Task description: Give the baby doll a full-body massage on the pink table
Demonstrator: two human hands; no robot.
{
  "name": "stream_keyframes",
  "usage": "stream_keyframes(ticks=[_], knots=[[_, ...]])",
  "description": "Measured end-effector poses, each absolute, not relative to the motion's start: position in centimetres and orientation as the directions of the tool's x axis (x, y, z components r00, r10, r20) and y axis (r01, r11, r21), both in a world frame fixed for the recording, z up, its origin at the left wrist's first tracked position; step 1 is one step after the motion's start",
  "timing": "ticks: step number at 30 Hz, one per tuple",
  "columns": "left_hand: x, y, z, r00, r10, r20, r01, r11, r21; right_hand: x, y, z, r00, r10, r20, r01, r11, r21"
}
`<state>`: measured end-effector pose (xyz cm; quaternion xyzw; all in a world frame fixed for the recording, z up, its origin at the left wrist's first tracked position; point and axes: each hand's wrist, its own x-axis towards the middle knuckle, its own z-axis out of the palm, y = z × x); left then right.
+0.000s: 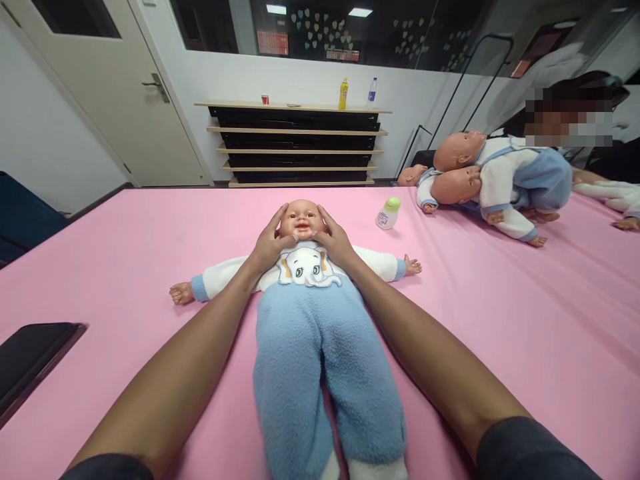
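A baby doll lies on its back, arms spread wide, feet toward me. It wears a white top with an elephant face and fuzzy light blue trousers. My left hand cups one side of the doll's head, while my right hand cups the other. Both thumbs rest along its lower cheeks near the chin, and the fingers reach up beside the temples. The backs of my fingers partly hide the sides of the head. Right of the head stands a small white bottle with a green cap.
Pink sheeting covers the table. Several more dolls are piled at the back right, near another person. A dark flat object lies at the left edge. Behind the table, a shelf holds two drink bottles.
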<state>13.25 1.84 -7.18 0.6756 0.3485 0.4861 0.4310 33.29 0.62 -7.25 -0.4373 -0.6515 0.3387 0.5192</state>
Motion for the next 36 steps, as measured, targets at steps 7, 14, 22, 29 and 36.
stream_keyframes(ticks=[7,14,22,29,36], knots=[[13.4,1.9,-7.2,0.265,0.89,0.372,0.052,-0.398,0.916,33.2,0.0,-7.2,-0.112,0.91,0.399,0.179,0.414,-0.893],[13.4,1.6,-7.1,0.293,0.889,0.352,0.037,-0.378,0.925,33.1,-0.3,-7.1,-0.115,0.913,0.392,0.163,0.407,-0.899],[13.3,2.4,-7.6,0.248,0.89,0.383,0.045,-0.405,0.913,33.3,0.4,-7.0,-0.077,0.923,0.377,0.216,0.385,-0.898],[13.6,1.1,-6.8,0.298,0.89,0.345,0.036,-0.372,0.928,33.0,-0.6,-6.8,-0.116,0.912,0.393,0.168,0.408,-0.897],[13.3,2.3,-7.6,0.273,0.891,0.364,0.047,-0.39,0.92,33.2,0.4,-7.1,-0.082,0.918,0.388,0.212,0.396,-0.893]])
